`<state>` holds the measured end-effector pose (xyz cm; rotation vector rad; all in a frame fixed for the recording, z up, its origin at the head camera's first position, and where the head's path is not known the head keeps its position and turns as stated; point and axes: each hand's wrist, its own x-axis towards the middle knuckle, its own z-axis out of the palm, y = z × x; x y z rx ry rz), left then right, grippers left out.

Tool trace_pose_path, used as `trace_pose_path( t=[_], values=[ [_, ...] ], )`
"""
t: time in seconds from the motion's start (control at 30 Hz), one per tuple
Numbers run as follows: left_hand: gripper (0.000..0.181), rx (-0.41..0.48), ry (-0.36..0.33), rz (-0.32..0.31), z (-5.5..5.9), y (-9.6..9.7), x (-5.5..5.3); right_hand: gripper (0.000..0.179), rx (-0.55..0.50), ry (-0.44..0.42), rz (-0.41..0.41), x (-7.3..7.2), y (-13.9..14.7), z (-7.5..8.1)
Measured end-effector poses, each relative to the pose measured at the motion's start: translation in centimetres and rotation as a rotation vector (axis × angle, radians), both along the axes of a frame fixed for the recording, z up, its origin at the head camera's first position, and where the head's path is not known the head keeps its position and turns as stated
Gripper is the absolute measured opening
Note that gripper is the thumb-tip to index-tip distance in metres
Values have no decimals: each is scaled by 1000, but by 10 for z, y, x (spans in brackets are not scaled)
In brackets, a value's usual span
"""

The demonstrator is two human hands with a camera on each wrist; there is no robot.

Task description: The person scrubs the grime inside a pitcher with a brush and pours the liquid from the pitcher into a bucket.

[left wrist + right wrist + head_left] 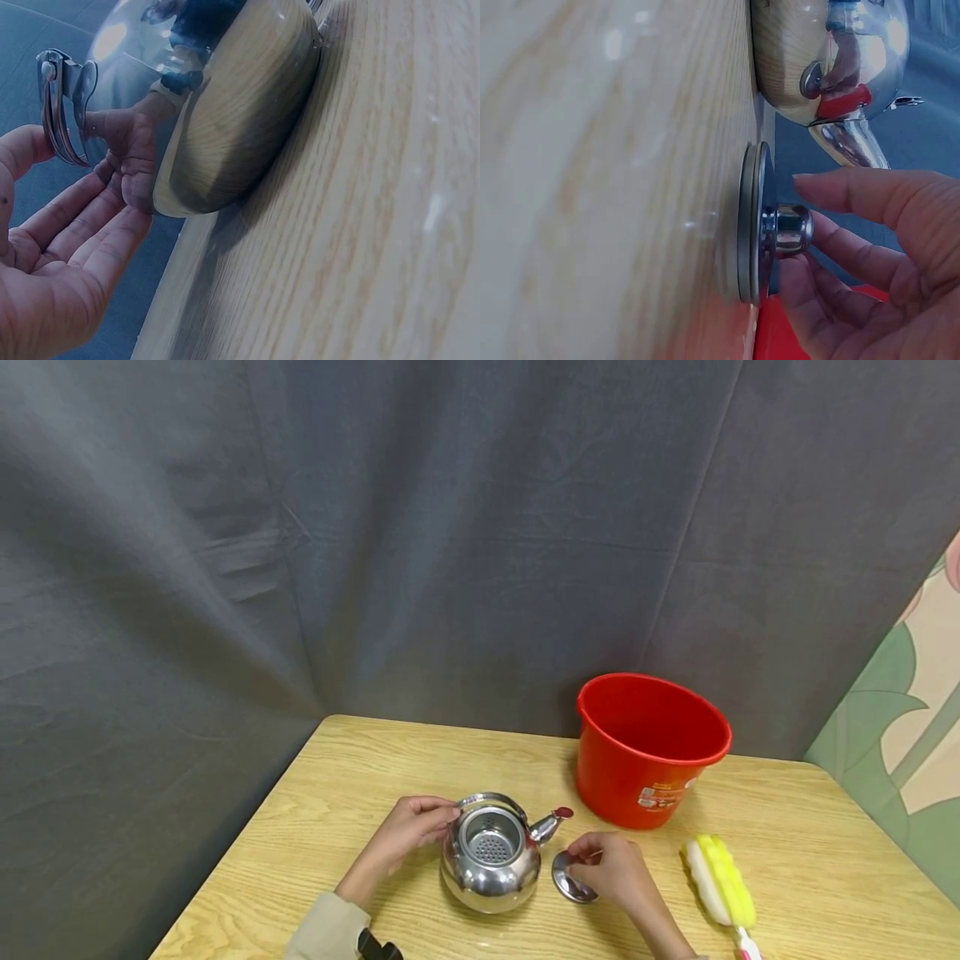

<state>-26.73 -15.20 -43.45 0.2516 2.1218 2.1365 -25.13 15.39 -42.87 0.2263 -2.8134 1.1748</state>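
Note:
A shiny steel kettle [491, 877] stands uncovered on the table, a perforated strainer [492, 843] visible inside its mouth. At its left side is my left hand [416, 827], fingertips touching the round body and thumb beside the metal handle [56, 112]. Right of the kettle, the round steel lid [756, 225] lies flat on the wood, knob [793, 229] up. My right hand [611, 864] surrounds that knob loosely: in the right wrist view a gap separates the thumb from it, while fingertips sit right at its other side. A dark red cap [562, 812] tips the spout.
A red bucket [637, 785] stands behind the lid, toward the table's back edge. To the right lies a yellow and white sponge brush [722, 881]. Grey cloth [465, 543] hangs behind the wooden table [360, 760].

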Motion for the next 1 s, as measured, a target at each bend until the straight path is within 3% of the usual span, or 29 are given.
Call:
trace_pose_path(
  t=[0.57,1.0],
  values=[
    [33,1,3,5,1,2,0,22,46,-19,19,-2,1,1],
    [33,-6,-5,9,-1,1,-2,22,43,22,48,0,-2,3]
  ],
)
